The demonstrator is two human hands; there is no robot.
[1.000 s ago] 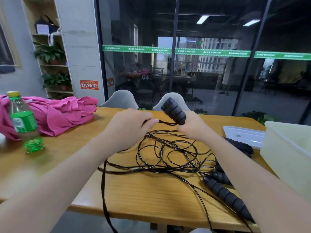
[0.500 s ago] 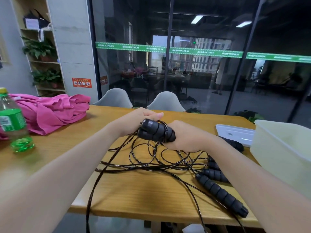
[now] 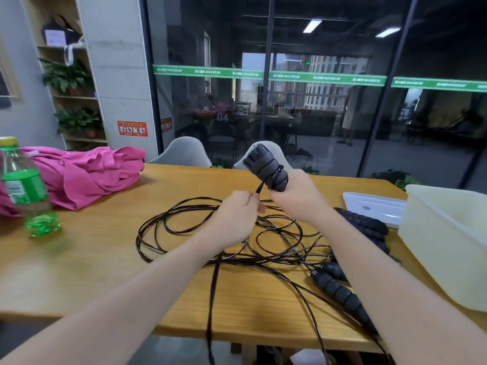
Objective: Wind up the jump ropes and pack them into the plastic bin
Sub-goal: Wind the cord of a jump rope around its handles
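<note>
Above table, right hand (image 3: 295,197) grips handle (image 3: 266,167).

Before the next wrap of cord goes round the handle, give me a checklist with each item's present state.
1. Right hand has a firm grip on the raised handle: ok.
2. Left hand pinches the cord just below the handle: ok.
3. Earlier wraps sit on the handle: ok, a few turns show.
4. Loose cord free of knots: cannot tell, loops overlap.
5. No cord off the table: not ok, strands hang over the near edge.
6. Bin open to receive: ok.
</note>
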